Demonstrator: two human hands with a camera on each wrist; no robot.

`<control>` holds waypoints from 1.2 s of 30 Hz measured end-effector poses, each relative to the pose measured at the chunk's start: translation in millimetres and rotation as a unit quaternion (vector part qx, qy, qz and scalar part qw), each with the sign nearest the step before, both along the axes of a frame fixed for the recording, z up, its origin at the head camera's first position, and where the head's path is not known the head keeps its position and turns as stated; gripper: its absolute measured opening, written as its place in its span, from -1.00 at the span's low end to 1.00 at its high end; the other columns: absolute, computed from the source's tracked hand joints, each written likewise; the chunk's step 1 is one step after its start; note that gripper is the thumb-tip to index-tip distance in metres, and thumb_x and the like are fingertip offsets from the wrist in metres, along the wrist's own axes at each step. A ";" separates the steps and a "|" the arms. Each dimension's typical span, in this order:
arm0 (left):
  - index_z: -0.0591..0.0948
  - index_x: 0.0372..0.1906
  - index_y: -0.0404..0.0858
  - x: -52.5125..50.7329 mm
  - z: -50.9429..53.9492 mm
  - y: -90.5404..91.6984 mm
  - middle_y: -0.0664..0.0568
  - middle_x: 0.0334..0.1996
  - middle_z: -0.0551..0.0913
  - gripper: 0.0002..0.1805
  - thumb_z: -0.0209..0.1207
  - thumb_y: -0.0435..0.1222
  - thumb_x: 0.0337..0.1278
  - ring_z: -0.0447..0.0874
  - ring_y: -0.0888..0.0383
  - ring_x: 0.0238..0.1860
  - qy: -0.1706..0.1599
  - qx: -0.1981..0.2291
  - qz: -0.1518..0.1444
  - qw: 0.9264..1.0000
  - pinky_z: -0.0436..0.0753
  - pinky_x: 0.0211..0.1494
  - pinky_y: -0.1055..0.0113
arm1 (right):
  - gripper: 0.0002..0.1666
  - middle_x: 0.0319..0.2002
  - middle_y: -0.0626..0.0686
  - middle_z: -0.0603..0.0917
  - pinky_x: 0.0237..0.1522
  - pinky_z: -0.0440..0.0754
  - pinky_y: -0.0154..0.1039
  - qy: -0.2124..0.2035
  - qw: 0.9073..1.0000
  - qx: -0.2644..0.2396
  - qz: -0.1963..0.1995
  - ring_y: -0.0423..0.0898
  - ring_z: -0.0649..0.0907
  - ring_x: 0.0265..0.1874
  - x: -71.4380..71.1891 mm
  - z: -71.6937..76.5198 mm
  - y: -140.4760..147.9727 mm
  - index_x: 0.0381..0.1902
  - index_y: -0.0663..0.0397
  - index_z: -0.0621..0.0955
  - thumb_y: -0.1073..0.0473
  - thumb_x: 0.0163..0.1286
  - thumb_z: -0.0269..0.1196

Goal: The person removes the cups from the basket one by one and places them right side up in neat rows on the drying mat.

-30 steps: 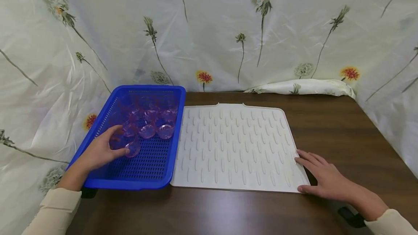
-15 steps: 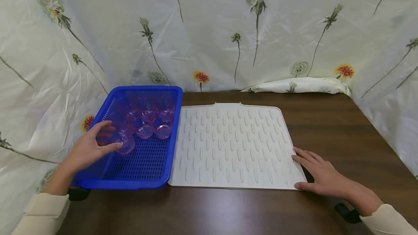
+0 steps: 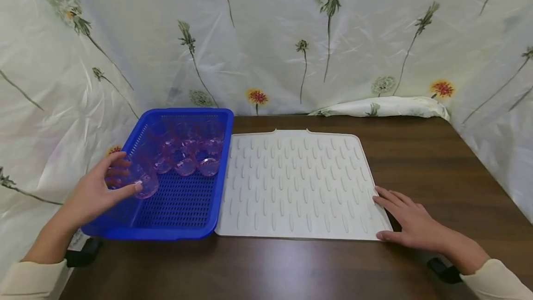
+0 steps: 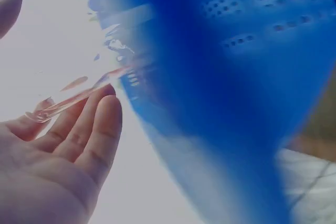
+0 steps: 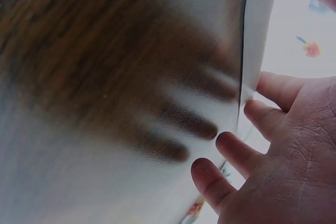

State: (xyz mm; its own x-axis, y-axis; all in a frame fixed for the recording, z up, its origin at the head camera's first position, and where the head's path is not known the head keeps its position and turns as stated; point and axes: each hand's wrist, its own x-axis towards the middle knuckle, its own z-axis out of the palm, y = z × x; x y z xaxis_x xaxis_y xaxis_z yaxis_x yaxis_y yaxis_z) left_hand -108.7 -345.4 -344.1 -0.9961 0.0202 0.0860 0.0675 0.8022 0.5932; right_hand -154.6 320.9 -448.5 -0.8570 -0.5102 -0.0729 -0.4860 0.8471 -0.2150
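Note:
Between the thumb and fingers of my left hand (image 3: 93,193) is a clear, pinkish cup (image 3: 146,184), held over the left side of a blue perforated basket (image 3: 195,234). In the left wrist view the same cup (image 4: 79,95) lies along the fingers, its outline partly washed out by glare. More such cups (image 3: 185,166) stand close together at the back of the basket. At the right edge of a white ridged board (image 3: 300,189), my right hand (image 3: 416,226) rests with spread fingers; its fingertips (image 5: 203,169) are at the rim in the right wrist view.
The basket sits directly left of the board on a dark wooden table (image 3: 287,272). A flower-printed curtain (image 3: 275,36) encloses the back and sides, with a rolled fold (image 3: 387,107) along the table's rear edge.
My left hand has moved leftward with the cup, away from the other cups in the basket. My right hand has stayed at the board's edge.

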 end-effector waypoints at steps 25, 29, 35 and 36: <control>0.18 0.51 -0.16 -80.8 68.1 79.7 -0.04 0.36 0.50 -0.09 0.36 -0.07 0.13 0.48 0.03 0.15 0.025 0.029 -0.074 0.997 0.48 -0.02 0.33 | 0.01 0.51 0.21 0.22 -0.02 0.45 0.41 -0.004 1.000 0.001 0.007 0.30 0.29 0.36 1.5 4.6 -4.0 0.43 0.13 0.34 -0.29 0.18 0.36; 0.19 0.50 -0.11 -97.6 77.7 106.0 0.03 0.37 0.48 -0.11 0.36 -0.06 0.13 0.47 0.06 0.14 0.024 0.042 -0.094 0.994 0.50 0.03 0.19 | 0.01 0.51 0.22 0.22 0.00 0.44 0.41 -0.010 1.000 0.005 0.005 0.30 0.28 0.36 2.1 5.9 -3.2 0.44 0.13 0.34 -0.29 0.19 0.36; 0.17 0.51 -0.11 -123.9 78.0 145.0 0.02 0.39 0.46 -0.07 0.37 -0.04 0.10 0.47 0.02 0.19 0.023 0.051 -0.120 0.991 0.48 0.06 0.09 | 0.00 0.47 0.28 0.26 0.08 0.41 0.38 -0.001 1.000 -0.019 0.016 0.32 0.30 0.34 2.7 5.3 -1.5 0.41 0.18 0.36 -0.25 0.16 0.40; 0.17 0.52 -0.11 -127.4 77.5 151.4 0.01 0.40 0.45 -0.06 0.37 -0.04 0.09 0.47 0.00 0.21 0.022 0.051 -0.123 0.991 0.50 0.09 0.07 | 0.00 0.46 0.31 0.28 0.09 0.42 0.33 0.004 0.999 -0.030 0.019 0.32 0.32 0.33 3.4 4.5 -1.5 0.39 0.20 0.38 -0.22 0.14 0.42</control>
